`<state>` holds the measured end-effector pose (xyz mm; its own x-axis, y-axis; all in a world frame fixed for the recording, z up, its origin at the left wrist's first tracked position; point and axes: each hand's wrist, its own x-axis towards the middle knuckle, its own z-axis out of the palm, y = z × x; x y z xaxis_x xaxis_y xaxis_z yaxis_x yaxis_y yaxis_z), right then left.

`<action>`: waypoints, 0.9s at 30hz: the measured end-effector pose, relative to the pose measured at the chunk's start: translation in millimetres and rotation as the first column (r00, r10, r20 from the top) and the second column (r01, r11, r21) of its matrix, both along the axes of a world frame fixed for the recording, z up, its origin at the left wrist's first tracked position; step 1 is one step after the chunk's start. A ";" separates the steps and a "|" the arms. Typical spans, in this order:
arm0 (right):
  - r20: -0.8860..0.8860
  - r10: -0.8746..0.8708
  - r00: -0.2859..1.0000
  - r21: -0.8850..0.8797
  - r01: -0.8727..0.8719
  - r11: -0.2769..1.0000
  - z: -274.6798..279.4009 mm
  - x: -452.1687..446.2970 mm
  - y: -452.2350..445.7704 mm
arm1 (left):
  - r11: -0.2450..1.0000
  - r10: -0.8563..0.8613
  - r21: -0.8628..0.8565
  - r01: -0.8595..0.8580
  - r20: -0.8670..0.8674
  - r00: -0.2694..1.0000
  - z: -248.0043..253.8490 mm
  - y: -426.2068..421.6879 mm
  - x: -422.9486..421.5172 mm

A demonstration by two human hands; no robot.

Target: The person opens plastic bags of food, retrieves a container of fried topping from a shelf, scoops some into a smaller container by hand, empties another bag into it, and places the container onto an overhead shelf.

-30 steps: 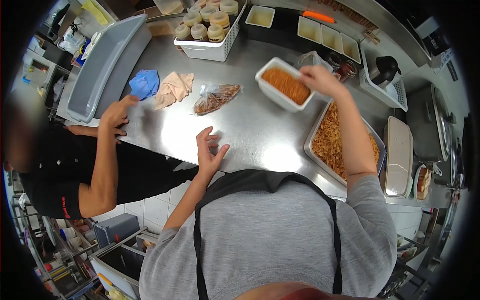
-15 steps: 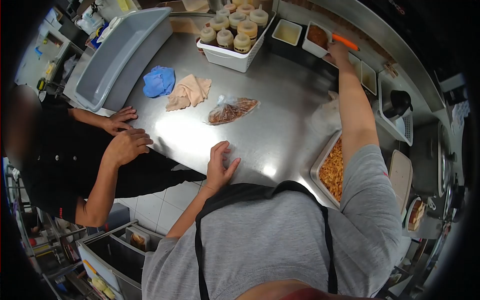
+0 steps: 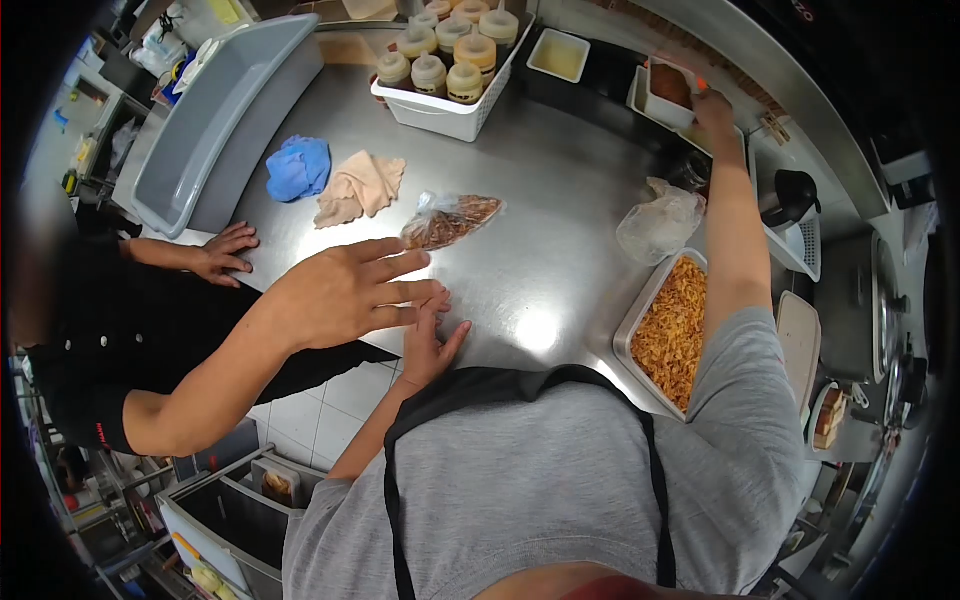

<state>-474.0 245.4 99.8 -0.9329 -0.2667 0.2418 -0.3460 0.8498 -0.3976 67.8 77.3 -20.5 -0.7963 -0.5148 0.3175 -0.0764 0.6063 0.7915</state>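
Note:
My right hand (image 3: 714, 112) reaches to the back of the steel counter and grips the right end of a small white container (image 3: 667, 108) with brown contents. The container sits raised and tilted over the row of tubs; a bit of orange shows beside my fingers. My left hand (image 3: 427, 348) rests open at the counter's front edge, thumb spread, holding nothing. A co-worker's hand (image 3: 350, 290) hovers over its fingertips and partly covers them. Beyond lies a knotted clear bag (image 3: 452, 222) of reddish-brown food. A crumpled plastic bag (image 3: 662, 220) lies near my right forearm.
A tray of golden fried flakes (image 3: 665, 330) stands below my right arm. At the back are a white basket (image 3: 455, 118) of squeeze bottles and a tub of pale liquid (image 3: 558, 55). Blue (image 3: 299, 168) and peach cloths (image 3: 361, 187) lie near a grey bin (image 3: 225, 130).
My right hand has pulled the white container up and right out of its row. The co-worker's nearer hand has moved right, over my left fingertips. My left hand stays at the edge.

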 end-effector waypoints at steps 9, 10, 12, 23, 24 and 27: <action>0.220 0.091 0.971 -0.173 -0.053 0.983 -17.8 0.8 -59.4 | 0.999 0.009 0.030 -0.009 0.006 1.000 -1.5 0.4 0.1; 0.218 0.095 0.971 -0.174 -0.057 0.983 -17.7 -0.9 -61.5 | 0.999 0.013 0.033 -0.014 0.013 1.000 -1.4 0.5 -0.4; 0.209 0.095 0.973 -0.237 -0.043 0.971 -19.6 -2.7 -61.6 | 1.000 0.012 0.029 -0.012 0.011 1.000 -2.0 0.3 -0.6; -0.022 -0.020 1.000 0.118 0.022 0.993 3.4 -7.3 4.4 | 1.000 0.003 0.025 -0.004 0.019 1.000 0.2 1.0 -1.8; -0.017 -0.036 0.999 0.115 0.038 0.993 2.0 -5.5 3.5 | 1.000 0.008 0.016 -0.008 0.018 1.000 0.5 1.2 -2.0; -0.084 0.005 0.996 0.218 0.014 0.976 -3.8 -13.1 -2.4 | 1.000 0.016 0.004 -0.016 0.021 1.000 0.7 0.5 -1.9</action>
<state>-487.1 242.9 96.0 -0.9133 -0.3177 0.2550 -0.3662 0.9145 -0.1721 65.9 77.8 -19.8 -0.7942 -0.5293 0.2985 -0.1029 0.6013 0.7924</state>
